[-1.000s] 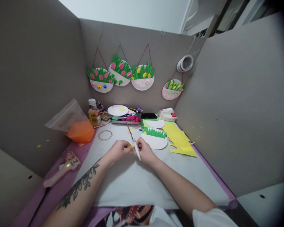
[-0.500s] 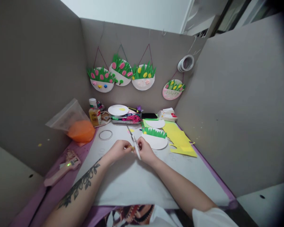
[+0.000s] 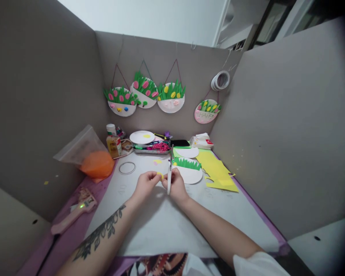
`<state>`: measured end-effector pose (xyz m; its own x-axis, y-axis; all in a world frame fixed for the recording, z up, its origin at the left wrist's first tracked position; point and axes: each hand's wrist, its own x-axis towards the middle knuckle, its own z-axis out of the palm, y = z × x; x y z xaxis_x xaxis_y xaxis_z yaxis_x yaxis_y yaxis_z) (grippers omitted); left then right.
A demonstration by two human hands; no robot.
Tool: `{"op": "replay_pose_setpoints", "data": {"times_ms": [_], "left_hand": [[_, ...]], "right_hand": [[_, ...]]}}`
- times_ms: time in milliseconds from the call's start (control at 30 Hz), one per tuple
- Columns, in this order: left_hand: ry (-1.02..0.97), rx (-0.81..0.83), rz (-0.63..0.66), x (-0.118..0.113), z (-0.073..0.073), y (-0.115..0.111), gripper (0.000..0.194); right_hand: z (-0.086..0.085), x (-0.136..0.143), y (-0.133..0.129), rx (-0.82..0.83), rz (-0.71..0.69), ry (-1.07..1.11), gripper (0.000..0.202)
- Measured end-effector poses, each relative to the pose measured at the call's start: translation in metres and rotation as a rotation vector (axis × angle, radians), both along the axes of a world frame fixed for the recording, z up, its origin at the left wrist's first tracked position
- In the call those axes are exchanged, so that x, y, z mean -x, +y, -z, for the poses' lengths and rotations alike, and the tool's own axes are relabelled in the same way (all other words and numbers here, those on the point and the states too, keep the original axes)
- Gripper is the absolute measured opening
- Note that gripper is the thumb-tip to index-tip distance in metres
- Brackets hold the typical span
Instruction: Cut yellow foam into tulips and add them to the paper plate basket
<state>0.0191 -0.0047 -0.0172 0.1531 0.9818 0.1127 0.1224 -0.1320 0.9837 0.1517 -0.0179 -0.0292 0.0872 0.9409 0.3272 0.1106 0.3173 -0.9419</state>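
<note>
The head camera looks forward and down over the white table covering (image 3: 155, 230), close above its near edge.

Dim, cool indoor light, brightest on the pale upper wall (image 3: 149, 19). Soft shadows under the forearms. Wide-angle stretch toward edges, black vignette right, fine detail soft.

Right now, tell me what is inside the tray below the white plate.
Pink string and something green show in the tray. The white plate covers its back left part, hiding whatever is beneath.
</note>
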Motion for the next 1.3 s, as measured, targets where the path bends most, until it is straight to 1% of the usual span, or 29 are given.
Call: {"op": "replay_pose_setpoints", "data": {"times_ms": [100,167,267,333,400,500,567,700,867,1033,1167,1300], "left_hand": [[-0.024,-0.014,-0.072,0.009,-0.005,0.004,0.030],[-0.078,-0.019,-0.135,0.017,-0.009,0.009,0.030],[-0.223,0.021,-0.173,0.027,-0.014,0.015,0.029],[-0.300,0.053,-0.179,0.031,-0.016,0.017,0.030],[-0.330,0.065,-0.179,0.033,-0.018,0.017,0.031],[-0.314,0.075,-0.172,0.032,-0.020,0.015,0.032],[-0.282,0.090,-0.173,0.032,-0.021,0.014,0.032],[-0.214,0.095,-0.181,0.033,-0.021,0.014,0.032],[-0.181,0.086,-0.159,0.037,-0.019,0.017,0.031],[-0.184,0.089,-0.114,0.039,-0.020,0.017,0.029],[-0.178,0.086,-0.099,0.040,-0.020,0.016,0.028],[-0.144,0.084,-0.110,0.040,-0.019,0.017,0.029]], "right_hand": [[-0.002,-0.002,-0.004,0.088,-0.109,-0.030,0.029],[-0.001,-0.005,-0.006,0.178,-0.252,-0.058,0.027],[0.001,-0.009,-0.009,0.327,-0.467,-0.090,0.028],[-0.001,-0.011,-0.011,0.379,-0.542,-0.118,0.030],[-0.006,-0.012,-0.015,0.405,-0.583,-0.144,0.030],[-0.013,-0.012,-0.018,0.437,-0.605,-0.176,0.027],[-0.014,-0.012,-0.019,0.445,-0.610,-0.191,0.026],[-0.011,-0.015,-0.017,0.430,-0.633,-0.209,0.026],[-0.008,-0.021,-0.016,0.407,-0.658,-0.244,0.027],[-0.008,-0.023,-0.016,0.445,-0.699,-0.208,0.033],[-0.008,-0.022,-0.016,0.444,-0.701,-0.190,0.035],[-0.008,-0.022,-0.016,0.438,-0.692,-0.202,0.035]]}}
